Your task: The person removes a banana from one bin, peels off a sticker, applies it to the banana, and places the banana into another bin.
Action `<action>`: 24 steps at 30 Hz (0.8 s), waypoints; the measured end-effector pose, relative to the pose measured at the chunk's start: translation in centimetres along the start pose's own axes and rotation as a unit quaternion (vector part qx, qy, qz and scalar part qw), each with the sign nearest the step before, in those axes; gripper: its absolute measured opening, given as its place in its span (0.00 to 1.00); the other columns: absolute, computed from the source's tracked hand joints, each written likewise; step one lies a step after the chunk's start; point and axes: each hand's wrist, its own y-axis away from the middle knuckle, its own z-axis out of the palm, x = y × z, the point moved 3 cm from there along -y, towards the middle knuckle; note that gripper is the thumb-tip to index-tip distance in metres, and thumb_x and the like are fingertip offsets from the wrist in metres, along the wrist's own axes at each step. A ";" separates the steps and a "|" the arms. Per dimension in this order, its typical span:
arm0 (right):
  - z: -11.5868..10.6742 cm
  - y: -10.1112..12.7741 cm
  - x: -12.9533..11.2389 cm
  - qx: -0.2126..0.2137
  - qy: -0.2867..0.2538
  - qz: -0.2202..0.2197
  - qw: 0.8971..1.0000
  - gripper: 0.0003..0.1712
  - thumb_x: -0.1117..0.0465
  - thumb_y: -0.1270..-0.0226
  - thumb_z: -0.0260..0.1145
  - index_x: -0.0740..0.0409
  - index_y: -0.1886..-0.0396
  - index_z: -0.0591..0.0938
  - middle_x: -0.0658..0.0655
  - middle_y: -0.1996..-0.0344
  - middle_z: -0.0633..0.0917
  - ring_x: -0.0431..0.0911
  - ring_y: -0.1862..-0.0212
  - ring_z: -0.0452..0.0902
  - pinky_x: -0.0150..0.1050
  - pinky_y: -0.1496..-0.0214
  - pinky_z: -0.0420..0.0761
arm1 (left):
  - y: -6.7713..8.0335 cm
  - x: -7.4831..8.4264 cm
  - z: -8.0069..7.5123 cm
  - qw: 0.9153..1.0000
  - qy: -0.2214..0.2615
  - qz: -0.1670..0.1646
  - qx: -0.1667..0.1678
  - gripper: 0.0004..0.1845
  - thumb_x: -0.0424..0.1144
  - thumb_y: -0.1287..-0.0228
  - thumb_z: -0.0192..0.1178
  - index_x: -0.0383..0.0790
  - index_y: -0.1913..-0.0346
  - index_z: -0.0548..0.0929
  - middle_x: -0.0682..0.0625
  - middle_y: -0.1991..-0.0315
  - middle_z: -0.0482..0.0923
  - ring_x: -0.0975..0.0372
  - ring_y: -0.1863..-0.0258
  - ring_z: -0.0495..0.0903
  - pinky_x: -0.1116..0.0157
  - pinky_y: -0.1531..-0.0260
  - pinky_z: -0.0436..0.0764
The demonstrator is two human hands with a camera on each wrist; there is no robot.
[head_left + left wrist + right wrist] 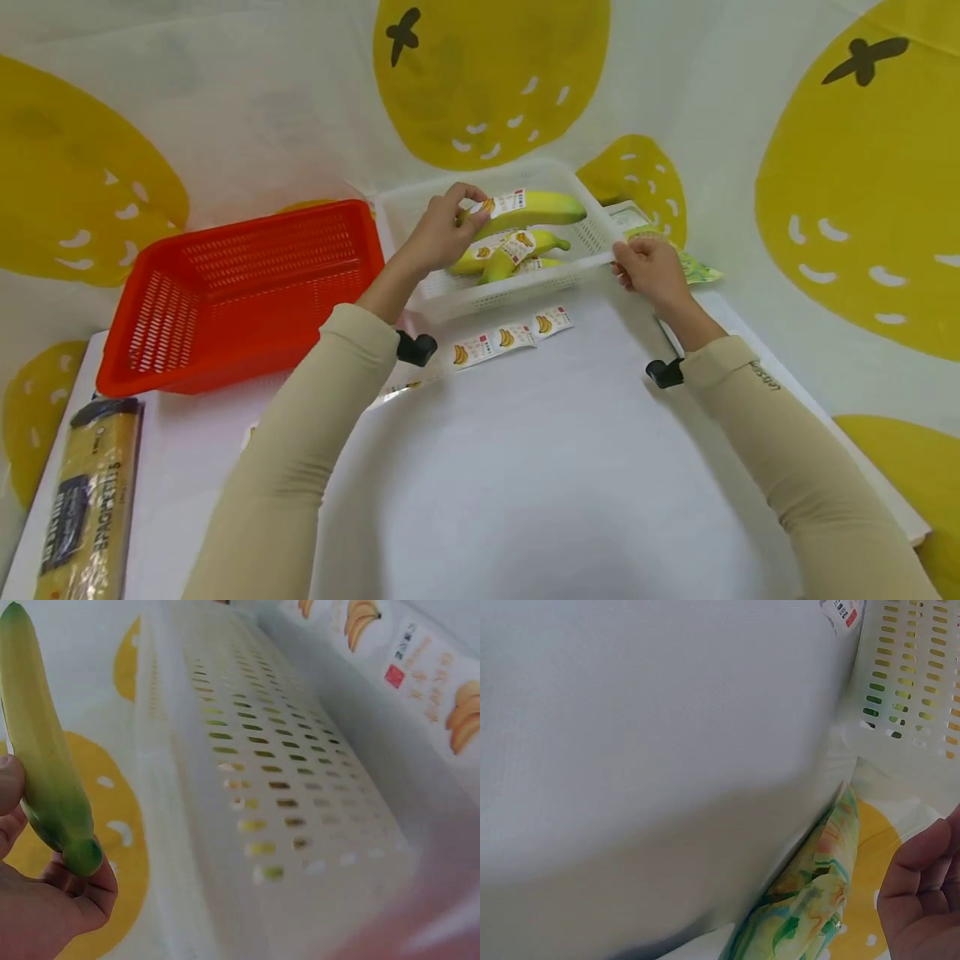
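Observation:
My left hand (pixel 447 227) grips a yellow-green banana (pixel 542 208) by its end and holds it above the white slotted basket (pixel 517 293); the banana carries a white sticker. The left wrist view shows the same banana (pixel 45 750) held in my fingers (pixel 45 907) next to the basket wall (pixel 262 787). A few more stickered bananas (pixel 517 252) lie inside the basket. My right hand (pixel 649 265) sits at the basket's right front corner, fingers loosely curled. In the right wrist view nothing is in my fingers (pixel 926 892), which are close to a green patterned packet (pixel 817 892).
A red slotted basket (pixel 240 292) stands left of the white one. A strip of banana stickers (pixel 510 337) lies on the white table in front of it. A spaghetti packet (pixel 86 500) lies at the near left corner. Fruit-print cloth hangs behind and at the sides.

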 end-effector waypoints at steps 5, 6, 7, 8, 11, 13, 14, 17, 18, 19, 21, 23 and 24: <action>2.6 1.0 -1.3 -0.009 -0.028 -0.010 1.000 0.22 0.49 0.21 0.58 0.67 0.55 0.78 0.41 0.79 0.80 0.34 0.78 0.73 0.26 0.73 0.78 | -1.4 -2.8 -0.1 0.996 -0.032 -0.085 0.001 0.22 0.50 0.19 0.47 0.47 0.30 0.64 0.36 0.38 0.62 0.48 0.45 0.67 0.51 0.41 0.73; 3.0 1.3 -1.4 -0.013 -0.033 -0.008 0.999 0.22 0.49 0.21 0.58 0.67 0.55 0.78 0.41 0.79 0.80 0.34 0.78 0.73 0.25 0.73 0.78 | -1.5 -3.5 -0.2 0.994 -0.048 -0.100 0.004 0.22 0.50 0.19 0.46 0.48 0.30 0.63 0.36 0.32 0.58 0.46 0.39 0.64 0.48 0.36 0.70; 3.4 1.7 -1.5 -0.016 -0.035 -0.007 0.999 0.22 0.49 0.21 0.59 0.67 0.55 0.77 0.42 0.79 0.80 0.34 0.77 0.73 0.25 0.72 0.78 | -1.5 -4.1 -0.3 0.991 -0.063 -0.115 0.007 0.22 0.50 0.18 0.45 0.47 0.30 0.63 0.34 0.30 0.57 0.43 0.37 0.63 0.46 0.34 0.68; 3.8 2.0 -1.6 -0.019 -0.037 -0.006 0.999 0.22 0.49 0.22 0.59 0.66 0.55 0.77 0.42 0.78 0.80 0.34 0.77 0.73 0.25 0.72 0.78 | -1.4 -4.7 -0.4 0.989 -0.075 -0.126 0.010 0.22 0.50 0.18 0.45 0.46 0.30 0.62 0.33 0.29 0.57 0.41 0.35 0.61 0.44 0.33 0.67; 4.4 2.9 -1.6 -0.023 -0.043 -0.009 0.999 0.21 0.49 0.22 0.59 0.66 0.57 0.76 0.43 0.79 0.79 0.34 0.77 0.73 0.26 0.72 0.78 | -1.1 -6.2 -0.5 0.982 -0.111 -0.155 0.004 0.22 0.49 0.18 0.45 0.44 0.30 0.62 0.32 0.30 0.57 0.39 0.35 0.61 0.44 0.32 0.66; 4.5 3.4 -1.6 -0.017 -0.046 -0.012 0.999 0.19 0.50 0.22 0.59 0.65 0.59 0.77 0.43 0.79 0.79 0.35 0.78 0.73 0.26 0.72 0.78 | -1.0 -6.8 -0.4 0.977 -0.126 -0.170 -0.005 0.22 0.49 0.18 0.44 0.44 0.30 0.61 0.32 0.30 0.56 0.39 0.35 0.61 0.45 0.33 0.66; 4.4 3.6 -1.6 -0.014 -0.048 -0.013 0.999 0.19 0.50 0.22 0.59 0.64 0.60 0.77 0.43 0.79 0.80 0.35 0.78 0.73 0.26 0.72 0.78 | -0.9 -7.0 -0.3 0.976 -0.129 -0.173 -0.010 0.22 0.49 0.18 0.44 0.44 0.30 0.60 0.31 0.31 0.56 0.39 0.35 0.61 0.45 0.33 0.66; 4.4 3.9 -1.7 -0.007 -0.051 -0.013 0.999 0.18 0.49 0.22 0.59 0.61 0.60 0.77 0.41 0.79 0.80 0.34 0.77 0.73 0.26 0.72 0.77 | -0.8 -7.4 0.0 0.976 -0.127 -0.177 -0.012 0.21 0.48 0.18 0.45 0.44 0.31 0.60 0.32 0.31 0.56 0.39 0.36 0.61 0.45 0.33 0.66; 4.3 3.9 -1.7 -0.005 -0.052 -0.013 0.999 0.18 0.48 0.22 0.59 0.60 0.59 0.77 0.41 0.78 0.80 0.34 0.77 0.74 0.25 0.72 0.77 | -0.9 -7.4 0.1 0.976 -0.126 -0.177 -0.011 0.21 0.48 0.18 0.45 0.44 0.31 0.61 0.32 0.32 0.57 0.39 0.36 0.61 0.45 0.33 0.66; 4.3 4.0 -1.7 -0.005 -0.052 -0.013 0.999 0.18 0.48 0.22 0.59 0.60 0.59 0.77 0.40 0.78 0.80 0.34 0.77 0.74 0.25 0.72 0.77 | -0.9 -7.4 0.2 0.976 -0.127 -0.178 -0.010 0.21 0.48 0.18 0.46 0.44 0.31 0.61 0.32 0.32 0.57 0.40 0.36 0.61 0.45 0.33 0.66; 4.2 4.0 -1.7 -0.007 -0.051 -0.012 0.999 0.19 0.47 0.22 0.58 0.59 0.57 0.76 0.40 0.77 0.80 0.34 0.76 0.74 0.25 0.71 0.78 | -1.1 -7.3 0.5 0.975 -0.125 -0.181 -0.005 0.20 0.48 0.19 0.47 0.45 0.32 0.62 0.33 0.32 0.58 0.41 0.36 0.62 0.46 0.33 0.66; 4.1 4.0 -1.7 -0.010 -0.049 -0.009 0.999 0.19 0.46 0.22 0.58 0.60 0.56 0.76 0.41 0.77 0.80 0.34 0.76 0.74 0.25 0.71 0.78 | -1.2 -7.2 0.6 0.974 -0.127 -0.186 -0.002 0.21 0.48 0.19 0.48 0.46 0.31 0.63 0.34 0.32 0.59 0.41 0.36 0.62 0.47 0.33 0.65; 4.1 4.0 -1.7 -0.013 -0.049 -0.005 0.999 0.20 0.46 0.22 0.58 0.60 0.55 0.76 0.41 0.76 0.80 0.34 0.75 0.74 0.25 0.70 0.78 | -1.2 -7.1 0.7 0.973 -0.127 -0.191 -0.001 0.21 0.47 0.19 0.48 0.47 0.31 0.63 0.34 0.32 0.59 0.42 0.36 0.62 0.47 0.32 0.66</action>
